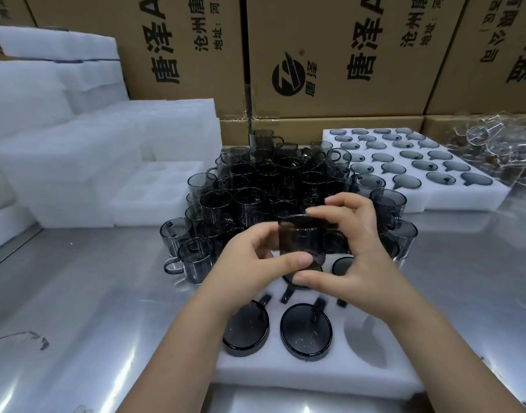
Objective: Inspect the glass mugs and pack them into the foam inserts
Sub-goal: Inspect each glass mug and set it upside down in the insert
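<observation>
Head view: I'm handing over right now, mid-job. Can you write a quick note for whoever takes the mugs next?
Hands: left hand and right hand both hold one smoky glass mug above the near foam insert, under inspection.
Done: two mugs sit in its front row; the far insert at back right is full.
Left: seat the held mug, probably in the empty front pocket, then work through the loose mugs on the table. The hands hide the rear pockets.
</observation>
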